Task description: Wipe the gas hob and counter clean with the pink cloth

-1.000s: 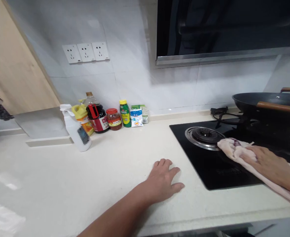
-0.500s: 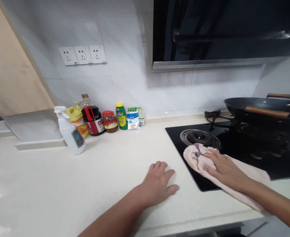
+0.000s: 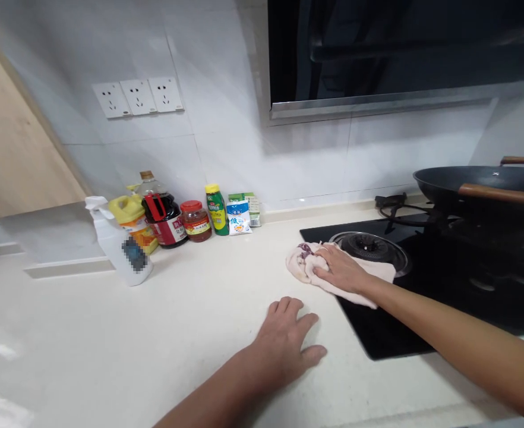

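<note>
My right hand (image 3: 340,270) grips a pale pink cloth (image 3: 364,292) with a dark purple patch. The cloth lies across the left edge of the black glass cooktop (image 3: 391,333), partly on the white countertop (image 3: 208,333). Just behind it is a round burner (image 3: 369,246), its near side partly covered by the cloth and hand. On the counter left of the cooktop rests my left hand (image 3: 284,339), palm down with the fingers spread and nothing in it.
A black wok (image 3: 458,178) with wooden handles sits at the right. Along the wall stand a white spray bottle (image 3: 117,244), a dark sauce bottle (image 3: 166,223), a red-lidded jar (image 3: 195,223), a green bottle (image 3: 217,211) and a blue-white packet (image 3: 239,218). Overhead hangs a range hood (image 3: 378,53).
My right hand has moved the cloth left and away from me, from the cooktop's front left onto its left edge and the counter. My left hand stays in place; the view has shifted slightly.
</note>
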`<act>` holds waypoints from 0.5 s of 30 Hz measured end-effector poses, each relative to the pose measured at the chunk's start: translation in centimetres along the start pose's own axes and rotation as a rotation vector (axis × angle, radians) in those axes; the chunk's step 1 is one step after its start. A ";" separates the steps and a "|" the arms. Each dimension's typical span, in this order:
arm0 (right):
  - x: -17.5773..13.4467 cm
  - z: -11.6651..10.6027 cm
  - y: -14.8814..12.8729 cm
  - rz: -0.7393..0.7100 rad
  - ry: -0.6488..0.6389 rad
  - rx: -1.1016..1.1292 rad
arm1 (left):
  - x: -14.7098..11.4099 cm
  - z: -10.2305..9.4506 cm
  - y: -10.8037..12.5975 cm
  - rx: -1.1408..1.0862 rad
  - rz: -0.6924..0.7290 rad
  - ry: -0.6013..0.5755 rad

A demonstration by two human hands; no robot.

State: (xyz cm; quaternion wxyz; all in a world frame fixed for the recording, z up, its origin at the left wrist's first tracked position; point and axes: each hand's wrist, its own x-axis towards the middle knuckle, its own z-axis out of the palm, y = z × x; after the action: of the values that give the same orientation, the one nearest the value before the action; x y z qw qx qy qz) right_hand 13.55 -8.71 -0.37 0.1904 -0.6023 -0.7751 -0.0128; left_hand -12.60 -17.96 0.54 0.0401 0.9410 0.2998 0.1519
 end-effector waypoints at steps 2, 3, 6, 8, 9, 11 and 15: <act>1.9 0.6 0.0 0.088 0.031 -0.037 | 0.0 0.0 -0.1 -0.010 0.008 0.010; 2.8 0.9 0.0 0.139 0.042 -0.056 | -0.1 0.0 -0.2 -0.016 0.011 0.016; 5.0 1.3 0.5 0.282 0.034 -0.102 | -0.1 0.0 -0.2 -0.036 0.020 0.032; 6.2 1.6 0.9 0.350 0.014 -0.115 | -0.2 0.0 -0.3 -0.046 0.026 0.038; 6.9 1.7 1.1 0.373 0.006 -0.117 | -0.2 0.0 -0.3 -0.050 0.029 0.040; 8.1 1.8 1.5 0.407 -0.001 -0.116 | -0.2 0.0 -0.3 -0.055 0.027 0.043; 10.2 1.8 1.9 0.507 -0.022 -0.113 | -0.2 0.1 -0.3 -0.063 0.022 0.040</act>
State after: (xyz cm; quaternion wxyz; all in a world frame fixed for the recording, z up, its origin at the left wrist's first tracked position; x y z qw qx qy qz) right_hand 12.79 1.72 0.76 0.1450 -0.7871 -0.5996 -0.0016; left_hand -12.90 -17.89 0.35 0.0618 0.9393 0.2853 0.1804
